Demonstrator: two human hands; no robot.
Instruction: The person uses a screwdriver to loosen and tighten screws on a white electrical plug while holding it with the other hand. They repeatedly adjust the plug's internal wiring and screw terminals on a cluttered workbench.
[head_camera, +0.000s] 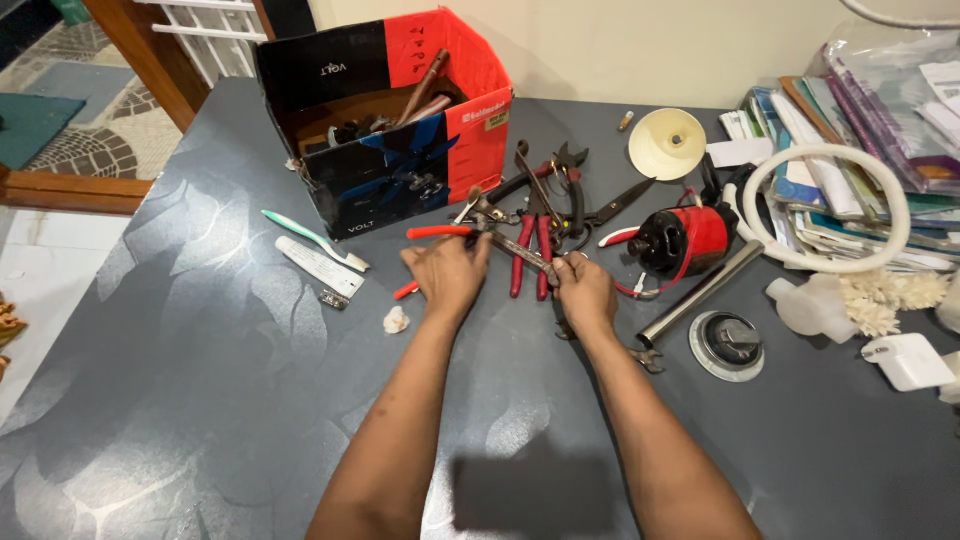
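My left hand (447, 274) is closed around red-handled pliers (440, 232), whose metal jaws point up and to the right. My right hand (585, 290) grips a grey metal tool (520, 250) that runs between both hands. Just beyond the hands lies a pile of red-handled pliers and cutters (535, 225) and black scissors (620, 200). A metal wrench end (645, 358) sticks out beside my right forearm.
An open red and black cardboard box (400, 130) of tools stands behind. A toothbrush (315, 238) and tube (320, 266) lie on the left. A red motor (685, 240), metal pipe (700, 293), round cap (728, 345), cream disc (667, 143), white ring (828, 208) and stacked papers (860, 130) sit on the right.
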